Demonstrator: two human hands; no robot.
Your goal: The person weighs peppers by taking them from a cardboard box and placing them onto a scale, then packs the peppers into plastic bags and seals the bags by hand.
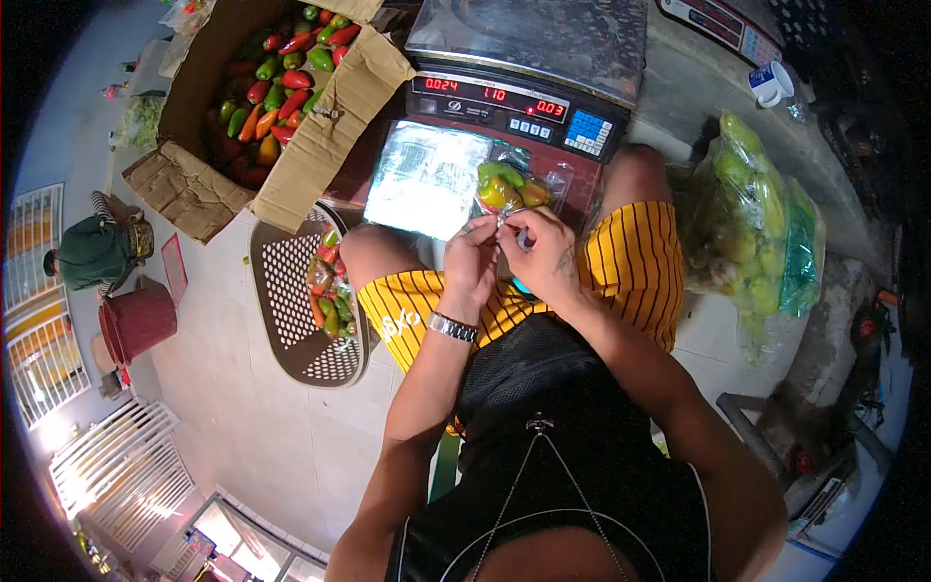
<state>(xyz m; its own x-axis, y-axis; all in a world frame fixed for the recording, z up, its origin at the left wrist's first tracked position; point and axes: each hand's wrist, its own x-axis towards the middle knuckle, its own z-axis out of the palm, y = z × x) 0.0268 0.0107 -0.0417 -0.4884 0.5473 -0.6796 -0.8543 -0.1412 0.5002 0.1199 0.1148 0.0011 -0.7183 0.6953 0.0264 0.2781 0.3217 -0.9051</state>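
The scale (529, 82) carries the clearest writing here: its red digits (495, 95) read 0.024 on the left, 1.10 in the middle and 0.03 on the right. Small print above those windows and a pale logo below the left one are too fine to read, as are the legends on the blue keypad (588, 131).

In front of the scale, over a dark red surface (574, 191), is a small clear bag of peppers (502, 186), green, yellow-orange and reddish. Its plastic shows no lettering that can be made out. The left hand (471, 262) and right hand (543, 250) meet at the near end of the bag, each grip drawn in tight, fingertips pinching the gathered plastic. Whether the surface bears the bag's weight cannot be told.

Just left of the bag lies a shiny pack of clear plastic (419, 175). Beyond it, an open cardboard box (315, 160) holds loose red, green and orange peppers; its visible flaps show no readable print. More bagged peppers (330, 301) lie in a perforated basket (284, 315) on the floor.

White characters mark the left leg of the yellow striped shorts (630, 254), too slanted to read surely. A white mug (769, 85) at upper right bears a blue label, its words illegible.
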